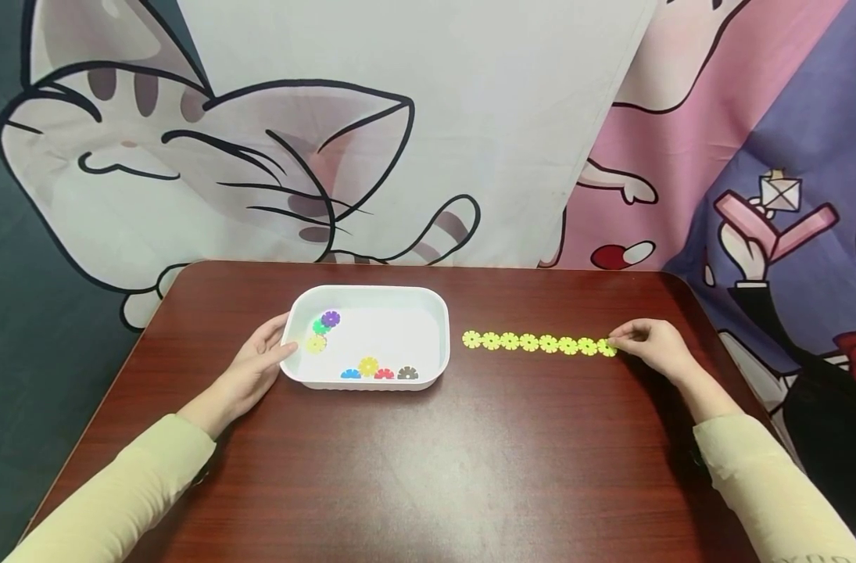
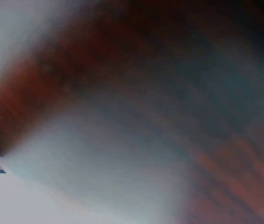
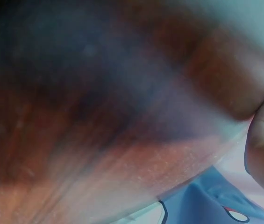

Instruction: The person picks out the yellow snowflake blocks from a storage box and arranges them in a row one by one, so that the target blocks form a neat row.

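Note:
In the head view my left hand (image 1: pixel 257 361) grips the left side of a white plastic tray (image 1: pixel 438 336), its thumb over the rim. Inside the tray lie several flower-shaped discs: a purple disc (image 1: pixel 331 318), a green disc (image 1: pixel 320 327) and yellow ones at the left, with blue, red and grey ones along the near wall. To the right of the tray, a straight row of yellow flower discs (image 1: pixel 529 342) lies on the table. My right hand (image 1: pixel 651 344) pinches the disc at the row's right end. Both wrist views are mostly blurred table, with a sliver of hand at the edge.
The brown wooden table (image 1: pixel 428 469) reaches toward me, with its far edge just behind the tray. A cloth (image 1: pixel 512 117) with cartoon cat drawings hangs beyond it, and a pink and blue one hangs at the right.

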Demonstrator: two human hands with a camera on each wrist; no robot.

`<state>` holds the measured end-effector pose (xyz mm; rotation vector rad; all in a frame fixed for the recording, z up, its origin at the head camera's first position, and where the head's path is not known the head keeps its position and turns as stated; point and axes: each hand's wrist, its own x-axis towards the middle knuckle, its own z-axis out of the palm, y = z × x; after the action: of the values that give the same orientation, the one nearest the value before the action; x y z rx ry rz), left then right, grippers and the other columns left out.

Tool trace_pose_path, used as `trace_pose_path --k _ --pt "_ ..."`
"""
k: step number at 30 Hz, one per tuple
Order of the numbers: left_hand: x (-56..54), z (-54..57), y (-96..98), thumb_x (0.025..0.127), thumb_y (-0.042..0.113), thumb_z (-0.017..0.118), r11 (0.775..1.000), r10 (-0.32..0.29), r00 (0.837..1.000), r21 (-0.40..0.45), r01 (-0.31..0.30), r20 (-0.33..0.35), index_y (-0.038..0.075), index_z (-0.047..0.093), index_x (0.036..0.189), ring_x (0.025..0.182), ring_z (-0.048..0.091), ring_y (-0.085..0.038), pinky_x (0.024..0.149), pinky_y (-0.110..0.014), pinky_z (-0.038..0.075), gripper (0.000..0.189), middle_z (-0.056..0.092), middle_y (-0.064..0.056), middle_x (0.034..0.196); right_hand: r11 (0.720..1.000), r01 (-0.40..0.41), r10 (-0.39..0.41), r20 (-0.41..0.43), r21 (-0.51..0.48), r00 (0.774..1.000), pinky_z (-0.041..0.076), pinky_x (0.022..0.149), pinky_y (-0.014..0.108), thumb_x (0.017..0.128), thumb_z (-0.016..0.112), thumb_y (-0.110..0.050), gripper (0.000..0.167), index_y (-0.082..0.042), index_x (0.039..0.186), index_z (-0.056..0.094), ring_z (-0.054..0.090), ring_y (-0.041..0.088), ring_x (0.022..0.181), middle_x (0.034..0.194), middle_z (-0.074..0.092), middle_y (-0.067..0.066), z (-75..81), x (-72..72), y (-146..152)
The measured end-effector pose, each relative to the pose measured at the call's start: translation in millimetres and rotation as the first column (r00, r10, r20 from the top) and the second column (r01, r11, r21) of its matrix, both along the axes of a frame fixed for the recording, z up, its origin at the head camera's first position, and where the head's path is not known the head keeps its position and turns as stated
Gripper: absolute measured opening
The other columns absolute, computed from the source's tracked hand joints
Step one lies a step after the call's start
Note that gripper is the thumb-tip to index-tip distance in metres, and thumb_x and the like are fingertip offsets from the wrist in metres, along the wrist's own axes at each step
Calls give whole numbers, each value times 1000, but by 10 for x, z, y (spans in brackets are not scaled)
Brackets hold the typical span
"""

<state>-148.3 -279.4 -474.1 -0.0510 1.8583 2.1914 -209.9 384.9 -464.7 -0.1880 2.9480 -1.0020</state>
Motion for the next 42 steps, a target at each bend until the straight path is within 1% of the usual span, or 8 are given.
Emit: trace_pose_path --k 7,11,14,21,25,28,32,42 --pt "-4 -6 3 108 7 56 1000 -7 1000 0 7 -4 6 18 167 132 47 11 106 -8 47 70 10 -20 177 999 -13 15 40 -48 999 51 63 14 95 81 -16 22 4 105 78 64 -3 69 87 80 11 99 -21 -40" --pt "-3 -3 2 108 7 57 1000 -7 1000 4 7 -7 6 18 167 135 45 9 106 -8 47 71 9 -21 177 999 -35 37 26 -39 999 51 64 13 95 80 -14 21 4 106 78 64 -3 70 91 80 16 161 -51 -104" --pt "0 2 3 108 6 57 1000 -6 1000 5 6 -8 6 18 167 137 44 7 106 -7 46 71 9 -21 177 999 -43 43 8 -18 999 50 65 12 95 80 -15 20 2 105 79 63 -6 71 92 80 16 205 -82 -162" --pt "-1 9 11 108 7 57 1000 -5 1000 4 5 -7 6 18 167 141 41 5 106 -7 46 70 9 -20 178 998 -52 52 4 -35 999 51 65 13 95 79 -15 20 1 106 79 63 -7 71 89 81 10 311 -175 -344" --pt "6 10 10 108 7 57 1000 -7 1000 -2 7 -12 6 18 166 145 38 0 106 -7 46 70 9 -21 177 996 -66 66 1 -55 998 51 66 12 95 80 -16 21 1 107 79 63 -8 73 93 81 13 362 -230 -494" --pt "11 1 9 108 7 57 1000 -9 1000 -8 9 -17 5 18 166 138 43 7 106 -7 46 70 9 -21 177 994 -79 79 -3 -73 997 51 68 11 95 80 -16 22 1 108 79 63 -9 75 98 80 19 389 -271 -623" --pt "13 -14 7 108 7 57 1000 -10 1000 -8 10 -18 7 20 165 127 49 16 106 -7 46 68 9 -21 177 992 -96 96 -7 -86 995 50 71 11 96 80 -16 21 0 109 79 64 -9 76 100 80 20 426 -328 -822" --pt "13 -18 9 108 8 58 1000 -12 1000 -3 12 -26 11 28 163 139 43 5 107 -8 46 63 11 -20 177 975 -175 170 -46 -136 984 52 76 16 94 81 -13 14 -5 105 80 67 3 81 98 80 15 515 -450 -1436"
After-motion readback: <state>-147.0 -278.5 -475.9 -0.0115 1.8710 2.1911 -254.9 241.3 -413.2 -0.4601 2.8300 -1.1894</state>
